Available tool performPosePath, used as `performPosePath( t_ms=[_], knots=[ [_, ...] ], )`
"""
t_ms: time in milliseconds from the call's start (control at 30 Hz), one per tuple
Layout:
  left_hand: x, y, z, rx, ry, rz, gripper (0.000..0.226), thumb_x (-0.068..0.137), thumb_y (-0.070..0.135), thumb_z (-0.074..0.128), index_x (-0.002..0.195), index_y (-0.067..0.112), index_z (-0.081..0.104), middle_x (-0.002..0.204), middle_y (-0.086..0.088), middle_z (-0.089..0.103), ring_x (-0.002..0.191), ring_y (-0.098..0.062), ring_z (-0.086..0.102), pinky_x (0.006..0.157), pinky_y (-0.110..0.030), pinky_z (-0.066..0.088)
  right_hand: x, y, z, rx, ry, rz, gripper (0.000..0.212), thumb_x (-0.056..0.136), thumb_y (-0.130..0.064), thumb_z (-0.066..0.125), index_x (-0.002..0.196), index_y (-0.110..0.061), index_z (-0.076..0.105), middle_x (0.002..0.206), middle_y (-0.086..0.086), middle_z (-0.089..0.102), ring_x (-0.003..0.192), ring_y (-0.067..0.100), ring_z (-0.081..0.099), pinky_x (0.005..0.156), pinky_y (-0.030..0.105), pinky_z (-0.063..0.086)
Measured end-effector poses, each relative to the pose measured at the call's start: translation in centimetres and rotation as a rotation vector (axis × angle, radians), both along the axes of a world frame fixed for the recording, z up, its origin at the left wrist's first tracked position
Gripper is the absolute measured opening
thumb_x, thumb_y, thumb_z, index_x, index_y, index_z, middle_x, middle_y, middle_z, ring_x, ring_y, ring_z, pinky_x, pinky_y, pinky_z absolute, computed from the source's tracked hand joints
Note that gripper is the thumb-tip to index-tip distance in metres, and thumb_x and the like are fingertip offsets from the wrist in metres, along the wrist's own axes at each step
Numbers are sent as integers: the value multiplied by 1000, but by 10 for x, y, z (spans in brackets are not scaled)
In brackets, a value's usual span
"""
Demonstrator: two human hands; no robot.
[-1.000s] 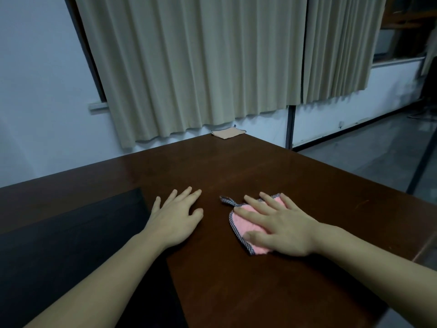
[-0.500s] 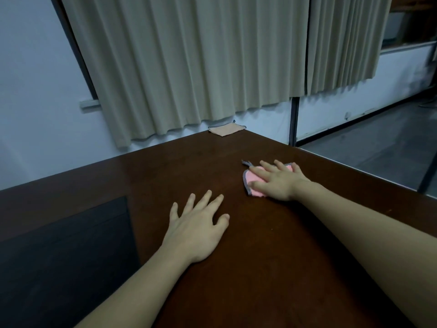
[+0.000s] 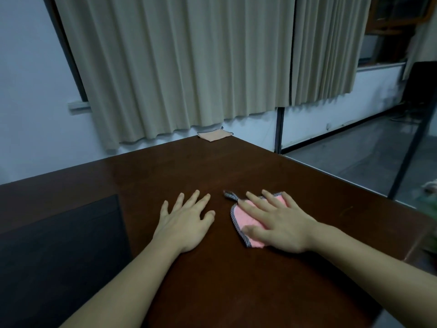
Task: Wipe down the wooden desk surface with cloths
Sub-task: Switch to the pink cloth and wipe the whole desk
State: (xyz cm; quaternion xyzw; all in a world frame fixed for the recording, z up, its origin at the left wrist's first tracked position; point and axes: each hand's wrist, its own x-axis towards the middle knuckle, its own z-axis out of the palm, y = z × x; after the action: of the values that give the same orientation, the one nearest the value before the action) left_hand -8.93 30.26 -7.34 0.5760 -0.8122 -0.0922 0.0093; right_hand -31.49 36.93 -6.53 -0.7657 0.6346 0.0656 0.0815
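The dark wooden desk (image 3: pixel 212 287) fills the lower half of the head view. A pink cloth (image 3: pixel 243 218) with a grey checked border and a hanging loop lies flat on it right of centre. My right hand (image 3: pixel 276 223) presses down on the cloth with straight, spread fingers and covers most of it. My left hand (image 3: pixel 184 221) rests flat on the bare wood just left of the cloth, fingers spread, holding nothing. A second, tan cloth (image 3: pixel 214 134) lies at the desk's far corner by the wall.
A black inset panel (image 3: pixel 61 252) covers the desk's left part. Beige curtains (image 3: pixel 189 67) hang behind the desk's far edge. The desk's right edge (image 3: pixel 354 183) drops to a grey floor, where a dark metal post (image 3: pixel 280 131) stands.
My right hand has pulled the pink cloth back toward me from the far reach across the wood. My left hand stays flat on the desk.
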Motion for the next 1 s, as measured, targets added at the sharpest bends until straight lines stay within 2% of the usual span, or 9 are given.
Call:
performPosePath(
  t_ms=[67, 167, 300, 500, 600, 733, 1000],
  knots=[
    [1, 0, -2, -9, 7, -2, 59, 103, 62, 18, 159, 46, 8, 169, 12, -3, 156, -20, -6, 125, -53, -5, -2, 16, 0, 13, -6, 9, 83, 80, -84, 1, 155, -50, -15, 164, -17, -21, 153, 17, -19, 123, 54, -12],
    [2, -1, -3, -9, 4, 0, 59, 103, 62, 18, 159, 47, 7, 169, 13, -3, 156, -19, -6, 125, -53, -6, -4, 9, 0, 10, -15, -9, 77, 88, -81, 9, 155, -50, -15, 164, -18, -20, 153, 16, -19, 123, 53, -12],
    [0, -4, -2, -13, -4, 5, 59, 103, 62, 19, 159, 46, 8, 169, 12, -2, 156, -20, -5, 124, -54, -5, -8, -31, -3, -2, -4, -44, 76, 92, -79, 12, 157, -47, -11, 166, -16, -16, 155, 18, -14, 123, 56, -8],
    [0, -6, -2, -22, 8, -4, 58, 103, 62, 22, 158, 48, 10, 169, 14, -1, 156, -18, -5, 124, -54, -4, -12, -114, -3, -36, -16, -208, 75, 96, -76, 16, 161, -42, -1, 170, -10, -6, 157, 24, -5, 122, 61, -4],
    [0, -5, -2, -18, 19, -6, 58, 103, 62, 22, 158, 49, 10, 169, 14, 0, 156, -18, -4, 124, -54, -4, -10, -130, -2, -46, -24, -259, 76, 96, -76, 18, 161, -41, 2, 170, -9, -4, 157, 26, -5, 121, 63, -4],
    [-1, -3, -1, -20, 26, -8, 58, 103, 62, 23, 158, 47, 12, 169, 13, 2, 156, -19, -2, 125, -54, -2, -7, -107, -2, -36, -14, -215, 75, 97, -75, 16, 161, -41, -1, 170, -7, -6, 157, 27, -6, 121, 63, -4],
    [-3, 3, 4, -119, 48, -88, 56, 105, 53, 32, 158, 45, 16, 169, 13, 4, 156, -16, 6, 126, -51, 6, -10, 6, -2, -8, 4, 25, 75, 94, -78, 11, 157, -46, -13, 165, -15, -19, 154, 17, -17, 123, 55, -10]
  ],
)
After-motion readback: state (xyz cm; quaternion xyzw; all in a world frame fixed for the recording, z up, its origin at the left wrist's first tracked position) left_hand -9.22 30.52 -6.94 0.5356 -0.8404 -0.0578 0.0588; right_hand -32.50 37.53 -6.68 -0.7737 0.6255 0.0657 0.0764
